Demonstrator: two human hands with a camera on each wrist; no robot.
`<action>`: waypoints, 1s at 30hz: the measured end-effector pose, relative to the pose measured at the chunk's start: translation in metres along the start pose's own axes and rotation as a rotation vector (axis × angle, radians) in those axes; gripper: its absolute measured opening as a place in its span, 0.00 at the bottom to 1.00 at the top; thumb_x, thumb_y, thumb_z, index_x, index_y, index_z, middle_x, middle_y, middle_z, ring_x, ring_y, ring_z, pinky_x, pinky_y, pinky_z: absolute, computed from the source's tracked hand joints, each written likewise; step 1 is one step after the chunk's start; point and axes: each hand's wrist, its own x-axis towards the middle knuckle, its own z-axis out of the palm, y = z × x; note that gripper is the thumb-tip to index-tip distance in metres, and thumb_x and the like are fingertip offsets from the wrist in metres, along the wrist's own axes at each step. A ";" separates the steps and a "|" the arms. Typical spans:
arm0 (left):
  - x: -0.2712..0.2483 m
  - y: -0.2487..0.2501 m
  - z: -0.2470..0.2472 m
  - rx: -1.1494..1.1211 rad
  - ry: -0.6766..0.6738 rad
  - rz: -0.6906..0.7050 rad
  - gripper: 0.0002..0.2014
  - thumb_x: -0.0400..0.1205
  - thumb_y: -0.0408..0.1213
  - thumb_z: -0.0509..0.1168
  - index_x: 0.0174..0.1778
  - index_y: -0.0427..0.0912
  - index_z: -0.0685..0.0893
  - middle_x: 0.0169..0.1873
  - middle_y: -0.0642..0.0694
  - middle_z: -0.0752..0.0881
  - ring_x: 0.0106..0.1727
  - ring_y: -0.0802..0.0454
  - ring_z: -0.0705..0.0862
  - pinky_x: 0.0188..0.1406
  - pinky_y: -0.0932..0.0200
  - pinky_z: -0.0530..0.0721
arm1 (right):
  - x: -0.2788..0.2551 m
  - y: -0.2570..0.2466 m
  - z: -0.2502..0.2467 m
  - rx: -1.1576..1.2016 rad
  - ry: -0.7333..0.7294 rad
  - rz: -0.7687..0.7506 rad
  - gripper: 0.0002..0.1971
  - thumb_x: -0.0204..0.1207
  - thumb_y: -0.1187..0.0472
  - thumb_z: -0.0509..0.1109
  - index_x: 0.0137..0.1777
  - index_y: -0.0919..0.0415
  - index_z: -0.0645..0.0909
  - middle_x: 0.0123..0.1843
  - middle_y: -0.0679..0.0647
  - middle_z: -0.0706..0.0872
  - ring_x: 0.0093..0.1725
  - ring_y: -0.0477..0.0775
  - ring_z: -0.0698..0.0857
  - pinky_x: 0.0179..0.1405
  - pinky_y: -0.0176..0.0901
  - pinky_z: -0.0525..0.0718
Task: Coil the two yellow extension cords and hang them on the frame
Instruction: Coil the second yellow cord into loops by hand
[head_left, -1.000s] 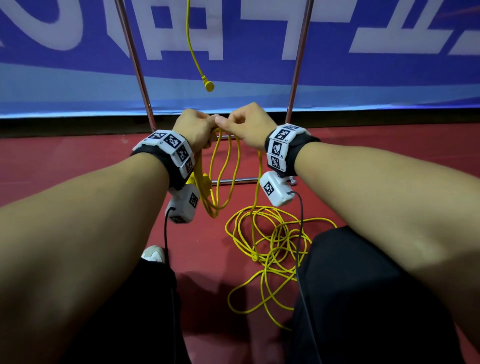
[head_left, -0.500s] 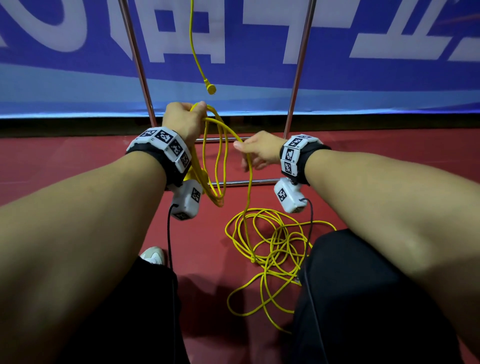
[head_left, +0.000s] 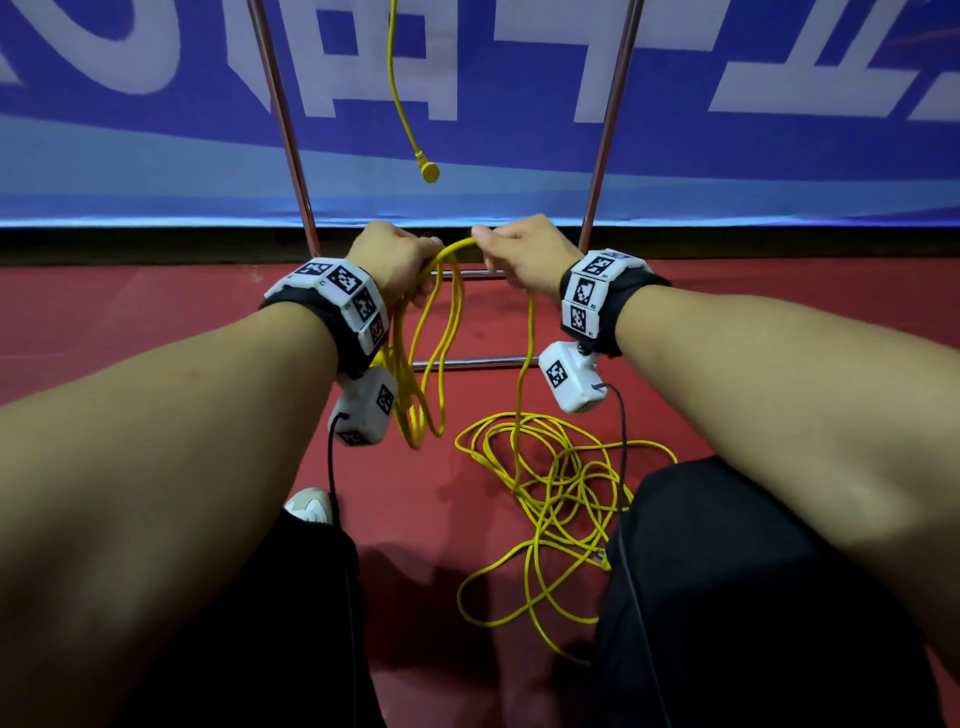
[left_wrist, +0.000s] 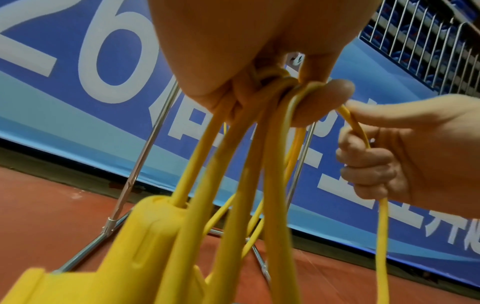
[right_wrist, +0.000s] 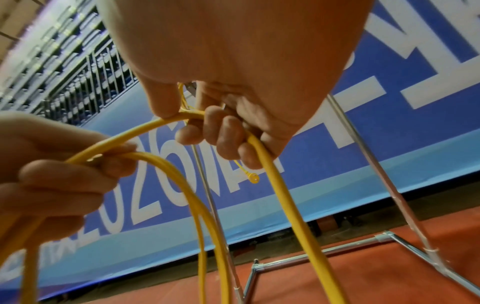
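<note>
Several loops of yellow cord (head_left: 441, 332) are gripped by the left hand (head_left: 389, 260). The next stretch is pinched by the right hand (head_left: 524, 254)

Right hand (head_left: 524, 254) back up beside left hand (head_left: 392, 260); half second ago I had it lower and apart, down the cord. Yellow cord (head_left: 524, 374) now arches hand to hand as short bridge, fresh length lifted from floor pile (head_left: 561, 483). Left hand lower than half second ago, near level with right. Loops (head_left: 426, 374) under left hand hang longer; one more forming. Pile slightly thinned.
</note>
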 end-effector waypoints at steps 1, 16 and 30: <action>0.001 0.000 0.001 -0.014 -0.002 -0.010 0.18 0.86 0.40 0.65 0.32 0.35 0.83 0.22 0.41 0.81 0.17 0.49 0.77 0.19 0.65 0.75 | 0.000 -0.004 0.001 -0.014 -0.004 -0.013 0.26 0.81 0.39 0.66 0.25 0.55 0.78 0.21 0.53 0.69 0.23 0.54 0.67 0.29 0.42 0.67; -0.003 0.008 0.005 -0.073 -0.009 -0.017 0.17 0.81 0.37 0.66 0.25 0.41 0.80 0.19 0.45 0.75 0.17 0.53 0.70 0.18 0.66 0.67 | -0.003 -0.016 0.015 -0.099 -0.108 -0.088 0.27 0.80 0.37 0.66 0.28 0.57 0.75 0.27 0.55 0.69 0.23 0.49 0.63 0.27 0.42 0.60; 0.010 0.008 0.005 -0.074 0.133 0.049 0.18 0.82 0.50 0.66 0.29 0.43 0.84 0.35 0.30 0.87 0.32 0.44 0.78 0.37 0.52 0.74 | -0.011 0.026 0.001 -0.111 -0.347 0.128 0.20 0.85 0.47 0.66 0.35 0.60 0.82 0.35 0.58 0.90 0.37 0.55 0.91 0.35 0.43 0.82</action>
